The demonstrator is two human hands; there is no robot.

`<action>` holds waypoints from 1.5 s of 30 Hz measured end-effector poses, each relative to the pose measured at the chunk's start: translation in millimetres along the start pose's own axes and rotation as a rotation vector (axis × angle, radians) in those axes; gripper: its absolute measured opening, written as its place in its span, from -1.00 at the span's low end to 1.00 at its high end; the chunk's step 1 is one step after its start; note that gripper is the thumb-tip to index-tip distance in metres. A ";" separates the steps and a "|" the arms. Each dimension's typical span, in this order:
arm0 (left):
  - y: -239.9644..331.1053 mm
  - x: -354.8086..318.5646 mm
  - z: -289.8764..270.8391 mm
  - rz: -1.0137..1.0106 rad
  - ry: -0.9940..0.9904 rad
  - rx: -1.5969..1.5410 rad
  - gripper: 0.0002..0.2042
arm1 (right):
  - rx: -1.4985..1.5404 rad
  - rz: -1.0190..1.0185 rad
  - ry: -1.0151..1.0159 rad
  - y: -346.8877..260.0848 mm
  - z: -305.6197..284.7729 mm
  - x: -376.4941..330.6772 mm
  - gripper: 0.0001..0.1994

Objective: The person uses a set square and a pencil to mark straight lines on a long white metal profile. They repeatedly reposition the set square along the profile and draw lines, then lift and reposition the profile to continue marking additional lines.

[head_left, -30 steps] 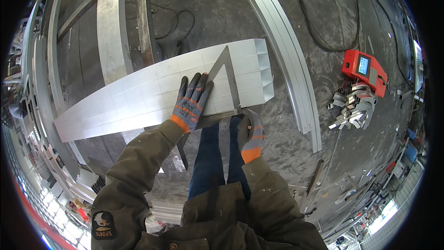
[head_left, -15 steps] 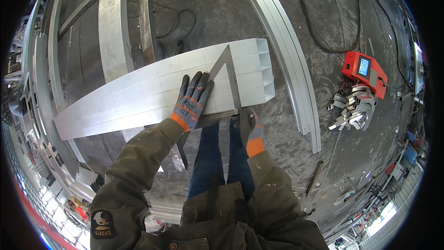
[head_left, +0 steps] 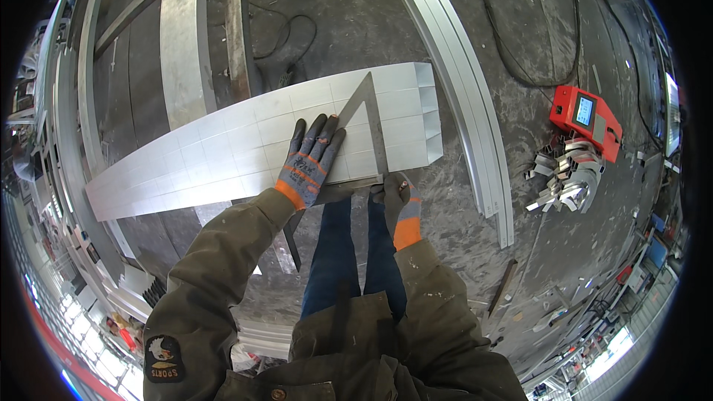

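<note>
Several silver square metal tubes [head_left: 245, 137] lie side by side in front of me, with thin lines crossing their tops and hollow ends at the right. A metal triangle square [head_left: 376, 130] rests across them near those ends, its base along the near edge. My left hand [head_left: 312, 156], in a grey and orange glove, lies flat on the tubes with fingers stretched out, fingertips against the square's slanted side. My right hand [head_left: 399, 197], gloved too, is closed beside the square's near right corner. Whatever its curled fingers hold is too small or hidden to make out.
Long silver profiles [head_left: 457, 67] run along the floor to the right. Beyond them sit a red machine with a screen [head_left: 598, 126] and a heap of metal offcuts [head_left: 572, 174]. Metal beams [head_left: 184, 44] stand at the far left, and a black cable [head_left: 490, 22] loops across the floor.
My right hand has shifted very slightly left at the square's corner. My left hand, the square and the tubes hold their places; the view has moved a little.
</note>
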State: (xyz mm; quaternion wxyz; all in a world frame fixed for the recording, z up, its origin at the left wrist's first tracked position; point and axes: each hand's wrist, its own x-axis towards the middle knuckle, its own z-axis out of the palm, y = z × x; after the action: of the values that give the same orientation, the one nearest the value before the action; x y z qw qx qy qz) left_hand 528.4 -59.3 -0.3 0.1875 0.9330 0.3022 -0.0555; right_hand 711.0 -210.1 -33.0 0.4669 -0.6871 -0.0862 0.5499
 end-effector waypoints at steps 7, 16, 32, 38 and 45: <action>-1.6 0.8 2.7 -0.005 -0.009 0.024 0.03 | 0.041 0.009 -0.011 -1.1 1.3 -1.0 -0.69; -0.7 0.6 3.8 -0.012 0.006 0.008 0.14 | -0.046 -0.155 0.117 5.5 -19.4 -1.9 -0.71; 1.1 1.1 4.2 -0.014 0.015 0.113 0.06 | -0.443 -0.702 -0.030 -110.4 17.0 76.3 -0.70; 1.4 1.5 6.3 -0.010 0.084 0.075 0.15 | -0.094 -0.419 -0.138 -104.7 19.9 109.1 -0.62; -1.5 1.9 12.9 0.002 0.107 0.103 0.16 | -0.224 -0.540 -0.078 -93.9 17.0 120.6 -0.69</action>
State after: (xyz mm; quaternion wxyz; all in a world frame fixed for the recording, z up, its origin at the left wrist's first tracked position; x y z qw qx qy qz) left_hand 529.2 -62.1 -13.1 0.1229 0.9433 0.3078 -0.0206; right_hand 779.8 -73.0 -44.6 0.5138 -0.6651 -0.3440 0.4187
